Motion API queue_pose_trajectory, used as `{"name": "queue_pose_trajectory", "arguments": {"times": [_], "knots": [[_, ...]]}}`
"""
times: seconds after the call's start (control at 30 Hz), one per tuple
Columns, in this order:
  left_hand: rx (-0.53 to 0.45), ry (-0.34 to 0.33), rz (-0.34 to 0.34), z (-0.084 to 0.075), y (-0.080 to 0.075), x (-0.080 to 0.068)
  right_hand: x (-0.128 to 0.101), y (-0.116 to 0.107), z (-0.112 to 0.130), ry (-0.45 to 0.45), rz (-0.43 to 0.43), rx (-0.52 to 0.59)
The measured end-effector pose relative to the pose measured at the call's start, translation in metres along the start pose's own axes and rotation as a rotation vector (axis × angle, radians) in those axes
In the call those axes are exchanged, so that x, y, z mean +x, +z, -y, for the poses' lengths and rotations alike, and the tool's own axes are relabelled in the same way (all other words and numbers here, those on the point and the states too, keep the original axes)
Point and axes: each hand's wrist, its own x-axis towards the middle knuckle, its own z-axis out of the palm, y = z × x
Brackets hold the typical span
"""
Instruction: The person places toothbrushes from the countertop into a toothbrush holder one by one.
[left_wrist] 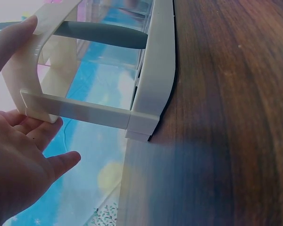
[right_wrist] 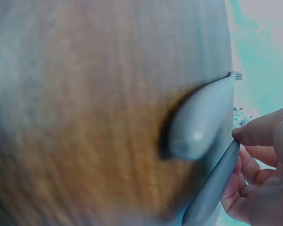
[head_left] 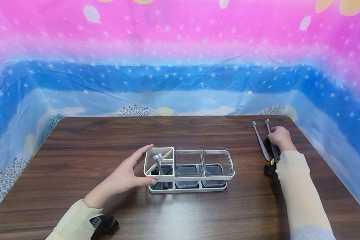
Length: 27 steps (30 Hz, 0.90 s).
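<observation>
The toothbrush (head_left: pixel 271 140) lay well right of the organizer (head_left: pixel 188 170), pinched in the right hand's (head_left: pixel 280 138) curled fingers; the left hand (head_left: pixel 124 175), fingers straight, steadied the organizer; a firm mid-handle grip seemed wisest.

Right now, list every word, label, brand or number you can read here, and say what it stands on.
None: no readable text in any view.
The white organizer, the toothbrushes and the table bear no lettering.
The backdrop shows only snowflakes and trees, no words.
</observation>
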Motion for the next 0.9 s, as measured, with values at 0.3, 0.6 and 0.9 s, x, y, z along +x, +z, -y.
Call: {"name": "queue_pose_trajectory", "arguments": {"times": [0.3, 0.6, 0.9], "knots": [[0.001, 0.004, 0.000, 0.002, 0.000, 0.000, -0.004, -0.020, 0.013, -0.073, -0.061, 0.028], [-0.004, 0.013, 0.002, 0.001, 0.000, 0.001, -0.012, -0.041, 0.027, -0.112, -0.075, 0.134], [-0.007, 0.013, 0.004, 0.000, 0.000, 0.001, -0.018, -0.066, 0.055, -0.161, -0.211, 0.200]]}}
